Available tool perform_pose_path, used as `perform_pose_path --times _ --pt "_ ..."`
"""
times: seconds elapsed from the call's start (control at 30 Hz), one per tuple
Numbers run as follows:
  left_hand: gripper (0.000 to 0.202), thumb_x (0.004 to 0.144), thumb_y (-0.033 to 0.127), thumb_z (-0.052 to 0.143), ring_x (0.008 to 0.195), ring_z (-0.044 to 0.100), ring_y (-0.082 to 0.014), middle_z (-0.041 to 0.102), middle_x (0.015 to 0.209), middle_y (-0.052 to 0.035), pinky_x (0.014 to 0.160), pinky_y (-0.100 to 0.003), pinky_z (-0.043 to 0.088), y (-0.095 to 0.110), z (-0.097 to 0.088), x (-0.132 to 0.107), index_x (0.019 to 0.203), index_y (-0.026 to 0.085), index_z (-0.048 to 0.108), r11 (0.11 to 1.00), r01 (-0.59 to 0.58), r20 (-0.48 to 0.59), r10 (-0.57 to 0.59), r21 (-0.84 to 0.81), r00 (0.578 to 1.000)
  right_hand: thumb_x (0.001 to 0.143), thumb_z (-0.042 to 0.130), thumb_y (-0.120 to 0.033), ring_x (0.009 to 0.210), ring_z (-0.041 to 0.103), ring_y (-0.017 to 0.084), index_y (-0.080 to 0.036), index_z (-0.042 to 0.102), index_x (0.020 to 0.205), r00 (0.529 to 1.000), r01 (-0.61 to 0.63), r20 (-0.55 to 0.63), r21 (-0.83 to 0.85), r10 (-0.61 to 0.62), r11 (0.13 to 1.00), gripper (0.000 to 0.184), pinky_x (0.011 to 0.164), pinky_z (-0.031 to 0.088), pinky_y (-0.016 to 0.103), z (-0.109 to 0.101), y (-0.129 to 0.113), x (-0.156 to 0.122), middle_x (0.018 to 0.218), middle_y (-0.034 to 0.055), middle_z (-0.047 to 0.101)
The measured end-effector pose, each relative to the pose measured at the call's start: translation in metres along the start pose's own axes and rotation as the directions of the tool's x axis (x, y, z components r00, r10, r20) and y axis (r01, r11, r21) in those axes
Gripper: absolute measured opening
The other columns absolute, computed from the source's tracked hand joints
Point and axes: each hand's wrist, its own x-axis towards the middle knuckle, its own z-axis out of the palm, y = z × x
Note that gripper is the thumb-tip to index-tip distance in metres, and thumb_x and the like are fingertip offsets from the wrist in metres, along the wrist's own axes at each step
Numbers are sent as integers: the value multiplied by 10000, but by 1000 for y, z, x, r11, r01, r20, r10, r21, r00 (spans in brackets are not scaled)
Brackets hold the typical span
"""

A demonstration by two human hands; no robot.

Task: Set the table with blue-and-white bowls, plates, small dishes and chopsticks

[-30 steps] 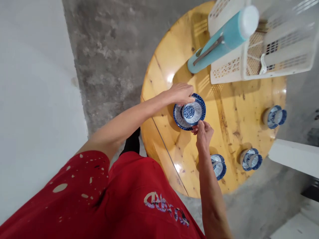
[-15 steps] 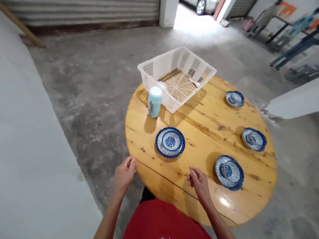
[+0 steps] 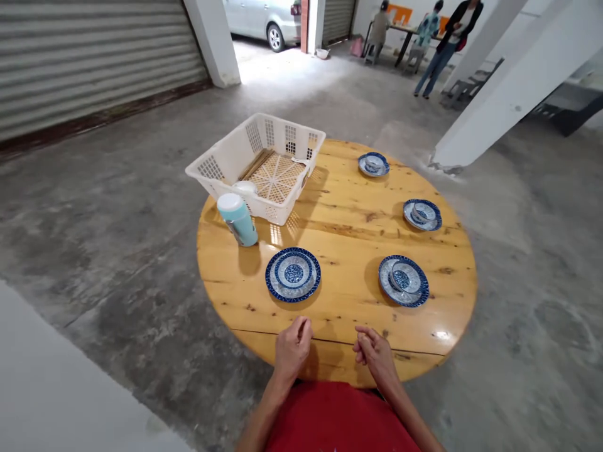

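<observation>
Both of my hands are over the near edge of a round wooden table [image 3: 339, 220]. My left hand [image 3: 293, 346] is curled into a loose fist, with nothing showing in it. Its nearest dish is a blue-and-white plate [image 3: 271, 285] with a matching bowl [image 3: 294, 274] on it. My right hand [image 3: 375, 355] has its fingers bent in and also shows nothing held. Beyond it lies another patterned plate [image 3: 421, 296] carrying a clear-sided bowl [image 3: 400, 279]. Neither hand touches a dish.
A white plastic basket [image 3: 221, 147] holds chopsticks [image 3: 255, 164], a white spoon [image 3: 298, 161] and a white rounded item. Beside it stands a light-blue flask [image 3: 241, 223]. Two more plate settings [image 3: 423, 215] [image 3: 374, 164] line the right side. People [image 3: 450, 47] are in the background.
The view has swung to the right and levelled. My left hand has come inward from the table's left edge, closer to my right hand. The dishes stay in their places.
</observation>
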Motion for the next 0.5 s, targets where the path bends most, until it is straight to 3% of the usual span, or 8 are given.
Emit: perform_pose_path --times 0.17,0.27,0.37,0.5 --pt "283 956 401 365 666 654 -172 672 704 7 673 -270 437 -4 35 -32 829 255 572 994 37 42 -41 106 998 682 580 -583 395 519 143 -171 617 932 1000 -17 20 39 16 999 483 419 348 245 -32 21 -1 551 -22 605" --pt "285 955 427 368 683 665 -181 681 719 7 666 -273 443 5 58 -46 843 260 571 990 52 42 -58 128 997 673 557 -561 377 509 134 -181 620 897 999 -23 47 63 20 998 446 409 342 231 -65 36 -1 534 -36 602" --pt "281 955 439 377 701 680 -181 696 744 11 662 -268 451 33 91 -53 846 263 568 988 44 56 -53 148 997 675 546 -549 382 511 130 -168 633 901 1000 -8 -7 106 9 994 452 414 352 228 -118 55 -2 535 -30 607" --pt "290 961 425 371 687 676 -165 693 745 10 647 -251 445 93 162 -61 831 251 564 983 -70 163 42 170 986 672 567 -551 421 534 141 -145 649 950 982 -32 -181 164 62 986 499 409 351 233 -209 91 -13 573 -9 623"
